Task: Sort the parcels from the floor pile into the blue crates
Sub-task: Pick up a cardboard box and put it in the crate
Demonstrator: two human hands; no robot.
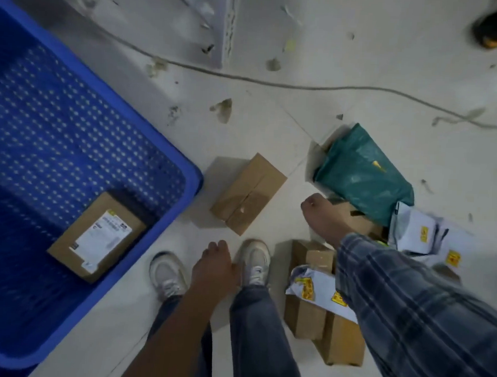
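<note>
Two hands are seen above the floor; the right hand (322,213) is reached toward the pile, its fingers curled under and hidden, so whether anything is grasped cannot be told; the left hand (216,266) is hung loosely, nothing held. A pick-up seems to be in hand; a firm hold on the brown box (360,223) beneath the green bag (363,180) is called for next. One labelled box (98,236) is already lodged in the blue crate (183,202); another carton (248,192) lies on the floor beside it.
</note>
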